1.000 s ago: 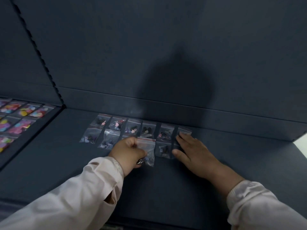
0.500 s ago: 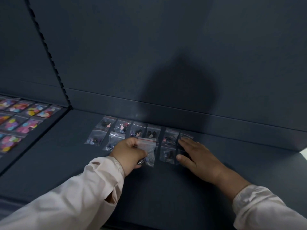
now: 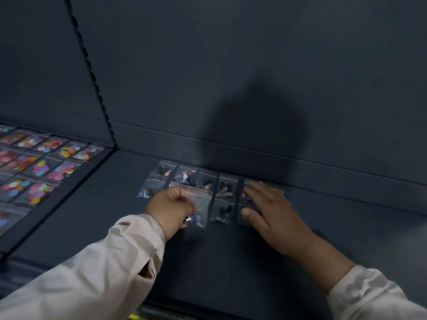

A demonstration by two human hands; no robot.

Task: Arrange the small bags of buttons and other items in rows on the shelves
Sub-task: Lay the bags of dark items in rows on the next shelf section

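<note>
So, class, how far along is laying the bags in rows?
Done: rows of colourful bags line the left shelf; two short rows of dark bags lie on the middle shelf. In hand: the left hand grips a clear bag over the front row; the right hand presses the rows' right end. Left: that shelf's bare right side.

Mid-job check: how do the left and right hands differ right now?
The left hand is curled, pinching a clear red-strip bag; the right hand lies flat with straight fingers. The left hand holds its bag at the front row; the right hand rests on the end bags at the rows' right. Both wear pale sleeves and reach over the same dark shelf.
</note>
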